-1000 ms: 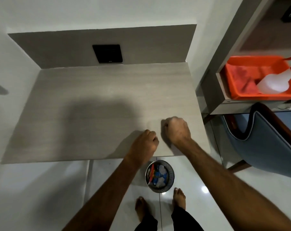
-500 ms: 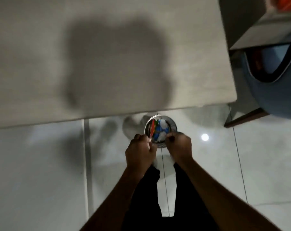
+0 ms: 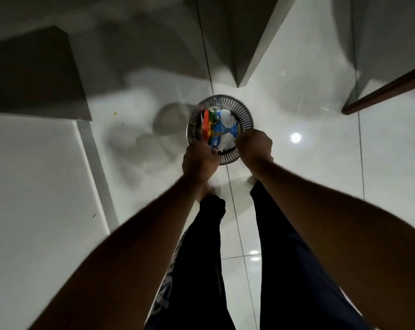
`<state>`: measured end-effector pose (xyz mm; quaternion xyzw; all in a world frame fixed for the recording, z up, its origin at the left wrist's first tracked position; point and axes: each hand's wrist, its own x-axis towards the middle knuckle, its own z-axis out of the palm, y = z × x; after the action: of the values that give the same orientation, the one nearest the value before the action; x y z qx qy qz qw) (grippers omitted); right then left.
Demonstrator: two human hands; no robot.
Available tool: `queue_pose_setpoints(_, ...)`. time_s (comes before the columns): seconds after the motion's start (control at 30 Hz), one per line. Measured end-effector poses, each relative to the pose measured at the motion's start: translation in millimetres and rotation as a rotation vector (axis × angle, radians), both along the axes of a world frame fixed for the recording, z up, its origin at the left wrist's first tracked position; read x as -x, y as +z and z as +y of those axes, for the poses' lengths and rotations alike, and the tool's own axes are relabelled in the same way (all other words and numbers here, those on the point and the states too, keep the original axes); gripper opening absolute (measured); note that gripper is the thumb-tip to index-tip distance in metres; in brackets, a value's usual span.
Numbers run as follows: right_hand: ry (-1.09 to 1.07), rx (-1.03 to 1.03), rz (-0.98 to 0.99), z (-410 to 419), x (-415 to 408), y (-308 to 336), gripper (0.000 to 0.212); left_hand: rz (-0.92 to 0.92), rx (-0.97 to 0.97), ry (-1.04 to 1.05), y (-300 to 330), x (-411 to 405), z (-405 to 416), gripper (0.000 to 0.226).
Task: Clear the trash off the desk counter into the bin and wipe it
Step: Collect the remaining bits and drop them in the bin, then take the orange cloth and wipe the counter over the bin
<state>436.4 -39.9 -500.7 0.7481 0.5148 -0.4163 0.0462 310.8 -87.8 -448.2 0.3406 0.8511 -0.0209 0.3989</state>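
A round metal mesh bin (image 3: 246, 110) stands on the white tiled floor. It holds colourful wrappers (image 3: 210, 125) and crumpled white paper (image 3: 226, 117). My left hand (image 3: 199, 160) is curled shut at the bin's near left rim. My right hand (image 3: 255, 147) is curled shut at the near right rim. Both hands touch or hover just over the rim. Their fingers point down, so anything inside them is hidden. The desk top is out of view.
Grey desk panels rise at the top left (image 3: 35, 75) and top middle (image 3: 247, 39). A brown wooden chair leg (image 3: 387, 90) crosses the upper right. My legs in black trousers (image 3: 201, 258) stand just behind the bin. Small specks lie on the floor (image 3: 115, 113).
Both hands have come off the desk's front edge and dropped to the bin on the floor. The view has tilted down from the desk top to the floor.
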Motion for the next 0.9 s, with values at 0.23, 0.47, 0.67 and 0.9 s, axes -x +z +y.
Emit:
queue_pose_setpoints(0.23,-0.109,-0.311,0.19,-4,-29,134,0.023,0.045,-0.471,-0.31,163,-36,17,0.024)
queue_pose_setpoints(0.47,-0.464,-0.857,0.342,74,-60,347,0.03,0.13,-1.33,-0.518,358,-59,131,0.023)
queue_pose_setpoints(0.67,-0.234,-1.121,0.321,216,-65,458,0.038,0.412,-0.833,-0.481,388,-22,301,0.062)
queue_pose_setpoints(0.9,0.066,-0.873,0.058,408,-87,490,0.044,0.513,-0.56,-0.474,337,2,333,0.102)
